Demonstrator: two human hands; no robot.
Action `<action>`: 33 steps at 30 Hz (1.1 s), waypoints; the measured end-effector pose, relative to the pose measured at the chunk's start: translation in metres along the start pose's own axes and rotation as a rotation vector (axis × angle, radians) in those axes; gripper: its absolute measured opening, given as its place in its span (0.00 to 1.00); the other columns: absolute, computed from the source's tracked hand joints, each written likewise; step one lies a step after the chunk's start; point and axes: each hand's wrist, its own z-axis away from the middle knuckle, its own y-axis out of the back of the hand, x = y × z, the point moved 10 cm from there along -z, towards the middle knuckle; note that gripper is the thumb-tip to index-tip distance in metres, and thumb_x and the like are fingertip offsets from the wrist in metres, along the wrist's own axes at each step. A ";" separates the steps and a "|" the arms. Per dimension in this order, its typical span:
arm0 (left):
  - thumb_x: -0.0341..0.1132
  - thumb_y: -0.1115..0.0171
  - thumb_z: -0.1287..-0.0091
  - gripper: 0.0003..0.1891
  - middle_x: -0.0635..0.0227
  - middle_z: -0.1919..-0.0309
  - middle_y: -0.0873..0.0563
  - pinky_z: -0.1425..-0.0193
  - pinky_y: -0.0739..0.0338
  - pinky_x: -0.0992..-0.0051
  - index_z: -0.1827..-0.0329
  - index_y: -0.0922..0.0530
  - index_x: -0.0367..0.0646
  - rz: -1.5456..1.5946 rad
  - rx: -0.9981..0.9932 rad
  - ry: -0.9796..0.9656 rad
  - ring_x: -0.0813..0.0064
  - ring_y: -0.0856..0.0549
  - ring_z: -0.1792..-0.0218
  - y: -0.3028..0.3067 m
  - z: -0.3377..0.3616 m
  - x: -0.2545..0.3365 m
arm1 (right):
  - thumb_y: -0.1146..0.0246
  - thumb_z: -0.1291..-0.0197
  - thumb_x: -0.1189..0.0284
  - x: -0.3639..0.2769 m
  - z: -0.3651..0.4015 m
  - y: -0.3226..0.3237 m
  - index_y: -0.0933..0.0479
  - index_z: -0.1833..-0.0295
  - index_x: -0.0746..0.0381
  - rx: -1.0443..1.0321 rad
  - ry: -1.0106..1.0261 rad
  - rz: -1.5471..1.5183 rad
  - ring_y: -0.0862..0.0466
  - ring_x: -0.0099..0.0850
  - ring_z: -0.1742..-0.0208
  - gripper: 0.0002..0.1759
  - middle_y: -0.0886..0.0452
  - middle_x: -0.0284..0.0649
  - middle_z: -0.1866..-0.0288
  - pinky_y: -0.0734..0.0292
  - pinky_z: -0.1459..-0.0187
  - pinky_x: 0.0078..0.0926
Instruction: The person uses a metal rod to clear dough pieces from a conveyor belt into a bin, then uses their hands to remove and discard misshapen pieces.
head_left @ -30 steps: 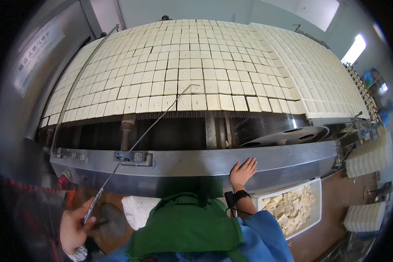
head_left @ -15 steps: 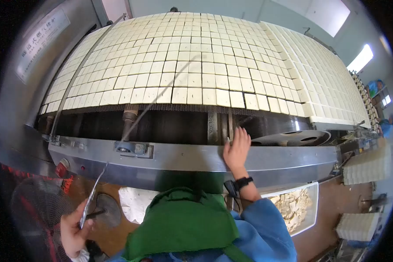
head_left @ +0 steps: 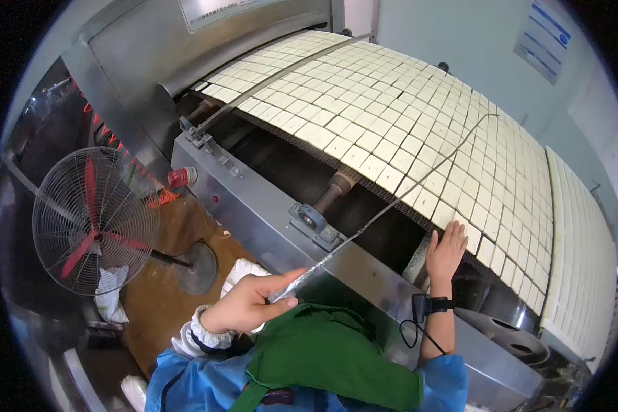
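Note:
Rows of cream rectangular pieces (head_left: 391, 123) cover a mesh belt. My left hand (head_left: 254, 299) is closed around the foil-wrapped end of a long thin rod (head_left: 419, 182), with thumb and fingers pinching it. The rod slants up to the right over the pieces, and its far end is bent. My right hand (head_left: 448, 254) lies palm down with its fingers stretched out, the fingertips at the front edge of the pieces. It holds nothing that I can see.
A metal rail (head_left: 281, 213) with a bearing block (head_left: 309, 218) and a red knob (head_left: 182, 177) runs before the belt. At left stands a caged fan (head_left: 93, 223). White ridged panels (head_left: 580, 240) lie at right. A metal strip (head_left: 275, 79) crosses the belt.
The view has turned left. My left hand has risen with the rod to above the rail, and my right hand has moved from the rail to the front edge of the pieces.

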 end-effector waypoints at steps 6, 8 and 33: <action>0.26 0.38 0.27 0.28 0.66 0.41 0.13 0.37 0.27 0.79 0.24 0.31 0.39 -0.040 -0.111 -0.023 0.83 0.19 0.43 -0.037 -0.005 0.005 | 0.46 0.26 0.54 0.005 -0.005 -0.009 0.34 0.26 0.70 -0.079 -0.012 0.023 0.40 0.45 0.18 0.35 0.34 0.52 0.22 0.52 0.19 0.52; 0.23 0.37 0.29 0.29 0.67 0.41 0.13 0.36 0.28 0.79 0.24 0.31 0.38 0.053 -0.066 -0.009 0.83 0.19 0.42 -0.042 -0.009 -0.002 | 0.49 0.25 0.51 0.008 -0.008 -0.004 0.32 0.28 0.71 -0.081 -0.036 0.045 0.39 0.45 0.19 0.36 0.31 0.53 0.24 0.53 0.20 0.55; 0.15 0.40 0.34 0.31 0.59 0.36 0.18 0.32 0.32 0.77 0.26 0.32 0.28 0.242 -0.114 0.044 0.77 0.22 0.37 -0.124 -0.030 -0.024 | 0.51 0.25 0.51 0.148 0.041 0.025 0.33 0.27 0.74 0.068 -0.351 0.113 0.43 0.48 0.17 0.38 0.37 0.54 0.20 0.58 0.21 0.63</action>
